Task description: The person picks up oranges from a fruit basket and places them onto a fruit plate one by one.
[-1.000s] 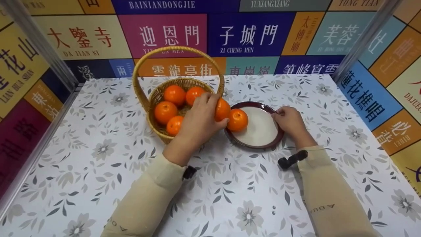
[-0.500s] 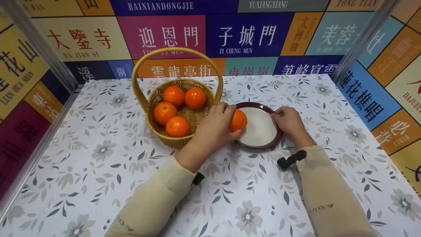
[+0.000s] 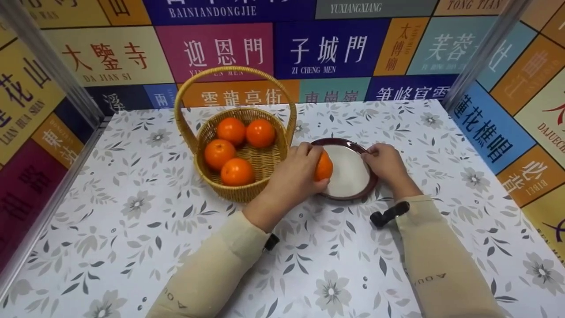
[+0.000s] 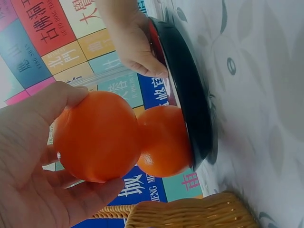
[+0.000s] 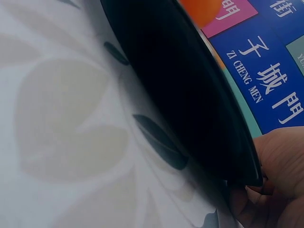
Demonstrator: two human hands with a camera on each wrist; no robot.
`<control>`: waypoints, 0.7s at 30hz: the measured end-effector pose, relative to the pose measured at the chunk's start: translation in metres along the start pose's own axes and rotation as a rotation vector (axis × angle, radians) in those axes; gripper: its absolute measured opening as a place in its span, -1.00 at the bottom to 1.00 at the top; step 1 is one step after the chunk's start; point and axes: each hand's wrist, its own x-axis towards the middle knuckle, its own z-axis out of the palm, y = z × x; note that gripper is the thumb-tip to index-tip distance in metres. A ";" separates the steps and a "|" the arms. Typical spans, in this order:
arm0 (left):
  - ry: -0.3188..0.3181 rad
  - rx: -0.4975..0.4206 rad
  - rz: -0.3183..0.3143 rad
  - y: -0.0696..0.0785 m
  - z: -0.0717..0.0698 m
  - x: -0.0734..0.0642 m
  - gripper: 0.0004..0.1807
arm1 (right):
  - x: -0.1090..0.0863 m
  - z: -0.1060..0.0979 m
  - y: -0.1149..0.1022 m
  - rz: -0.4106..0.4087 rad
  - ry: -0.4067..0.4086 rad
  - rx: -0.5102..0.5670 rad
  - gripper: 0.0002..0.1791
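Observation:
My left hand [image 3: 293,176] holds an orange [image 4: 97,137] between its thumb and fingers, at the left side of a round plate [image 3: 351,176] with a white middle and dark red-brown rim. A second orange [image 4: 164,140] sits on the plate; the left wrist view shows it right beside the held one. From the head view the two overlap, so which surface shows is hard to tell. My right hand [image 3: 388,165] pinches the plate's right rim, thumb and fingers also visible in the right wrist view. The wicker basket [image 3: 245,192] stands left of the plate with several oranges [image 3: 237,172] inside.
The basket's tall arched handle [image 3: 236,70] rises behind my left hand. A white tablecloth [image 3: 176,265] with grey flowers and leaves covers the table. Coloured panels with lettering [image 3: 329,48] wall in the back and both sides.
My left hand has moved right, out of the basket to the plate's left side, bringing the orange along. My right hand stays on the plate rim. The head view has tilted slightly.

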 end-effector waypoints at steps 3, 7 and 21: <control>-0.008 0.004 -0.004 0.001 0.003 0.002 -0.25 | -0.001 0.000 -0.001 0.003 -0.003 0.008 -0.73; -0.032 0.003 -0.015 0.001 0.007 0.005 -0.25 | -0.001 0.000 -0.002 0.012 -0.009 -0.001 -0.72; -0.113 0.072 -0.049 -0.002 0.026 0.019 -0.22 | -0.001 0.000 -0.002 0.024 0.000 -0.008 -0.73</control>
